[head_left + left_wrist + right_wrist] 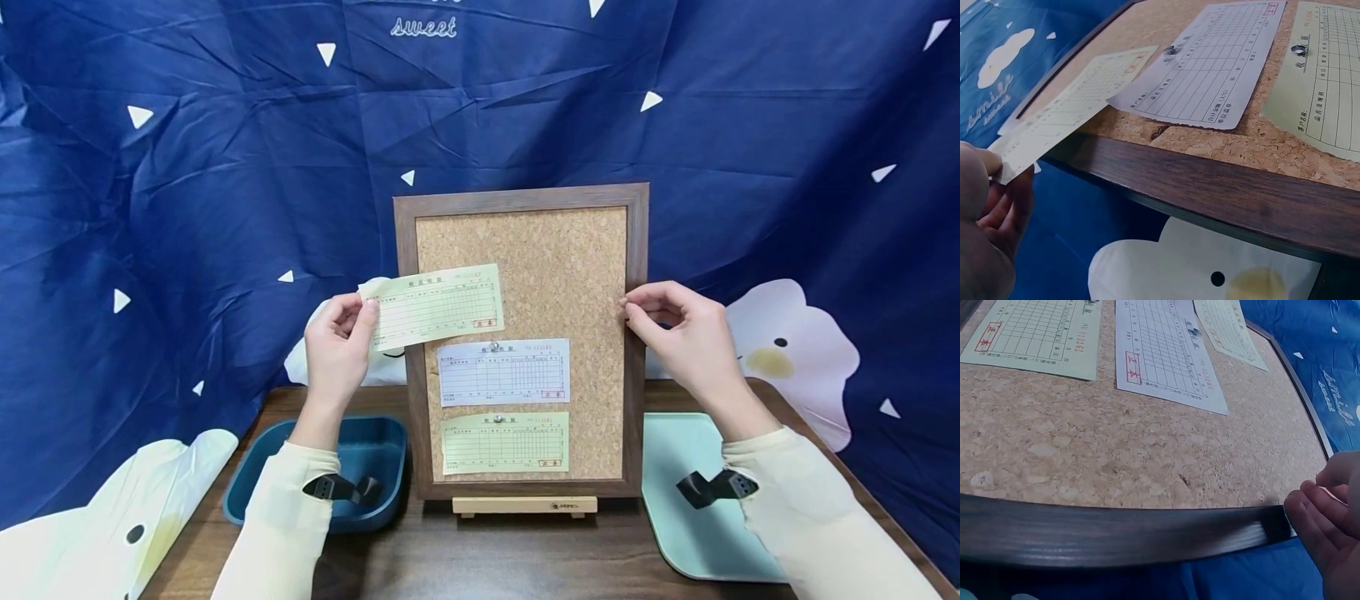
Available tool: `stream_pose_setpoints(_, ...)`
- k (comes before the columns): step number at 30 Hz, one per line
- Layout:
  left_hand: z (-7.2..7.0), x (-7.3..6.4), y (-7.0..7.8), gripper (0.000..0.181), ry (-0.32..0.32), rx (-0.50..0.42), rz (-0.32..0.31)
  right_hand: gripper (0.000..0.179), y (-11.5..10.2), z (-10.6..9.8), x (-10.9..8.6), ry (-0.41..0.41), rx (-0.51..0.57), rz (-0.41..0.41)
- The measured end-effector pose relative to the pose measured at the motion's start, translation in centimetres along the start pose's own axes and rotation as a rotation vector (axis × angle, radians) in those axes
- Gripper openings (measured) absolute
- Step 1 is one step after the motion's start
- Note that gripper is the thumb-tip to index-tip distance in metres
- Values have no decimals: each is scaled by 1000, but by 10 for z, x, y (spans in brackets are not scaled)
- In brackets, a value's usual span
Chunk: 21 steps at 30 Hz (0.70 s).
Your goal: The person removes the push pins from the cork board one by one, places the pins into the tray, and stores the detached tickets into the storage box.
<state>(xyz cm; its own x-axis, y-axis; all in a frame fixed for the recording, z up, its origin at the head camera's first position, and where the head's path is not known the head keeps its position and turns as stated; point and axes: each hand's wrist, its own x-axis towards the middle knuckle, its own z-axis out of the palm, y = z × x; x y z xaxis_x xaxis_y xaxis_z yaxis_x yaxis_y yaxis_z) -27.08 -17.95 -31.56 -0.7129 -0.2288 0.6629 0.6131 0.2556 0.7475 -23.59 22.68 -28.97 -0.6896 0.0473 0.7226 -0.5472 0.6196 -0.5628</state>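
Note:
A pale green receipt slip (435, 307) is pinched at its left end between thumb and fingers of my left hand (341, 329). It tilts slightly, right end higher, in front of the upper left of a framed cork board (562, 267). Lower on the board, clear push pins fix a white slip (502, 375) and another green slip (506, 446). By the board's right frame, my right hand (682, 321) pinches thumb and fingertips together on a tiny thing that looks like a push pin; the fingers mostly hide it. The right wrist view (1329, 512) shows those fingertips beside the frame.
The board leans on a light wooden stand (525, 505) on a brown table (480, 554). A dark blue tray (393, 492) lies to the left, under my left forearm. At the right is a mint tray (675, 533). Behind hangs a blue patterned cloth (225, 208).

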Motion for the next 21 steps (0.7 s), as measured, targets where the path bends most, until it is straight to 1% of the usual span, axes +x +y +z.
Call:
stream_pose_setpoints(6, -4, -1, -3, 23, 31, -22, -3, 8, 5, -3, -4, -7, -6, 9)
stream_pose_setpoints(11, -7, -2, -4, 24, 51, -33, -15, 9, 11, -5, -6, 1, 15, 8)
stream_pose_setpoints(16, -9, -2, -3, 25, 74, -28, -31, 9, 16, -7, -8, 15, 29, 19)
stream_pose_setpoints(21, -11, -3, -3, 25, 88, -24, -37, 11, 18, -10, -10, 10, 30, 33)
